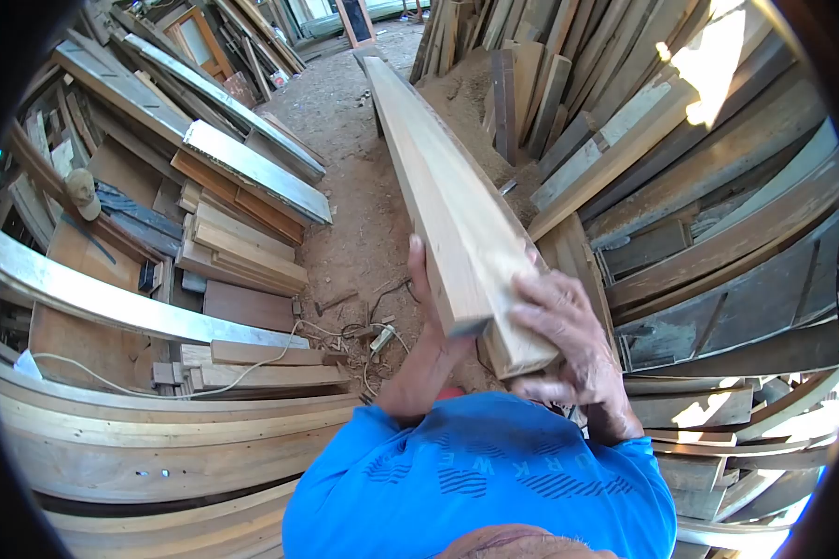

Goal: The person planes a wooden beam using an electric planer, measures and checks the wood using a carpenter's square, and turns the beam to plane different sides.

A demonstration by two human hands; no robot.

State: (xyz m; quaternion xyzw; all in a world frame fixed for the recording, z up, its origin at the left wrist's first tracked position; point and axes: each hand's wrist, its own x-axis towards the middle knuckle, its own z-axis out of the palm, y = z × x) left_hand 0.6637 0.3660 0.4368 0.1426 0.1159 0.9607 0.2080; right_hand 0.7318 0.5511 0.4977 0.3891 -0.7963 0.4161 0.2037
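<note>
Two long pale wooden beams lie side by side, stretching away from my chest. The left beam [457,284] ends just in front of me, and the right beam [522,347] reaches slightly closer. My left hand [426,307] is at the near end of the left beam, its thumb up along the side face and its other fingers hidden beneath. Around the end of the right beam, my right hand [569,331] is closed, with fingers over the top and side; it looks slightly blurred.
Stacked planks [242,247] and boards crowd the left side. Leaning timber [643,140] fills the right. On the dirt floor [345,186] lie a hammer [336,302], a white power strip [382,339] and tangled cords. A white cord crosses the left stacks.
</note>
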